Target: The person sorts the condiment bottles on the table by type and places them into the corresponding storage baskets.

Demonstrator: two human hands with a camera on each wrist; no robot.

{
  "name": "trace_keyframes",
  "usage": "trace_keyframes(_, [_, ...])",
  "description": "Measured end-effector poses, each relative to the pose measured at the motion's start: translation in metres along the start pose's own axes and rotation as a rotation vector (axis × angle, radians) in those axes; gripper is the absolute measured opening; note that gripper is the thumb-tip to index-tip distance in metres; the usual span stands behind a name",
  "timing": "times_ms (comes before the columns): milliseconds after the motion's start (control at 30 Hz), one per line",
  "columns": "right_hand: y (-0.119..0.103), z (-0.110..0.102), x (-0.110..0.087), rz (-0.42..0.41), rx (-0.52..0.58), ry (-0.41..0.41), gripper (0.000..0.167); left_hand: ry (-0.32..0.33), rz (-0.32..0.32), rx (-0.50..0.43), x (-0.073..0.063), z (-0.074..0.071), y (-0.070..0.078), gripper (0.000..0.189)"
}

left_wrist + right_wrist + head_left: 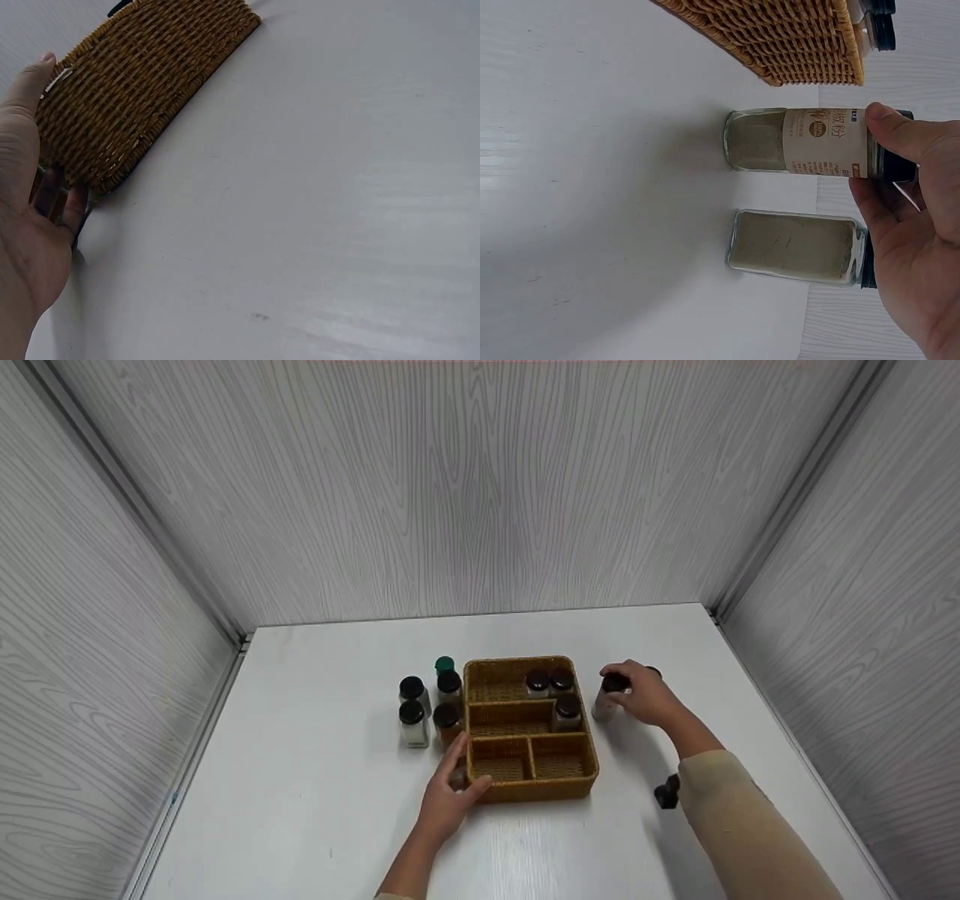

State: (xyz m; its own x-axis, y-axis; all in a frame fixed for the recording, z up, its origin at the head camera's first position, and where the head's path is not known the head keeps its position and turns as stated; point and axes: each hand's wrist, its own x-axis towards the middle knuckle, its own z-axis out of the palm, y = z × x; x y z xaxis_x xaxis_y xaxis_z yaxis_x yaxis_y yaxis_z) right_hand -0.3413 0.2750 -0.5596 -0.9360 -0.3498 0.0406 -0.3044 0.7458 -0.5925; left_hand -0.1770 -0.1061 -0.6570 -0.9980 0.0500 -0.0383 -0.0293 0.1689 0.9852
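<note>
The person's right grip (643,694) holds a glass jar (761,141) near its top, the thumb against the upper end of the label (825,142) and the fingers about the dark cap (896,161). The jar is upright beside the right side of the woven basket (534,791), apart from it; whether its base touches the counter (315,810) cannot be told. A second jar (791,246) of like build stands just beside it, so the fingers have little room between the two. The glass should be stiff, smooth and rather slippery, likely modest in weight with powder inside, and breakable if knocked against its neighbour. The best hold is probably lower on the labelled part, where the surface looks less slick; hanging it from the cap alone relies on a tight lid. The left grip (448,802) holds the basket at its near left corner, thumb over the front rim and fingers along the left side. The wicker looks light, with slight give and a rough weave that offers good purchase; the corner seems a sound place to steady it. Three capped jars (567,712) stand inside at its right, and more jars (413,731) cluster at its left.
</note>
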Motion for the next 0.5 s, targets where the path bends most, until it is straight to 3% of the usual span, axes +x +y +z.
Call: trace_keyframes(500, [-0.0011,0.0093,-0.0055,0.022,-0.024,0.081,0.048,0.014,0.006,0.01,-0.0006,0.0,0.0,0.084])
